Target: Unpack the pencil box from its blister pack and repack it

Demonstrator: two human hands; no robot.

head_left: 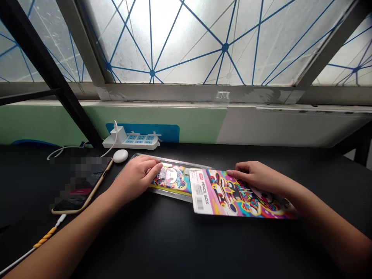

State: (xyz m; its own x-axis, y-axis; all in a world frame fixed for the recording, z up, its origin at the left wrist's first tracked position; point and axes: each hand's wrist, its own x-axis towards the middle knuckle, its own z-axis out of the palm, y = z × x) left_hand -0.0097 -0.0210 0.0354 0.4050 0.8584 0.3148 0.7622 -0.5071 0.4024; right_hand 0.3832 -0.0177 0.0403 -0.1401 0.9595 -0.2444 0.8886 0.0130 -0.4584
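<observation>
Two colourful pencil boxes lie on the black desk [180, 248]. My left hand [136, 176] rests curled over the left end of the cartoon-printed pencil box in a clear wrapper [174, 179], fingers pressed on it. My right hand [255, 176] lies flat with fingers stretched over the top of the bright pencil box with a white label [226, 195], which partly overlaps the first one.
A phone [83, 188] on a charging cable [43, 238] lies at the left. A white power strip [132, 140] with a plug and a small white round object [120, 155] sit by the green wall panel, under the window.
</observation>
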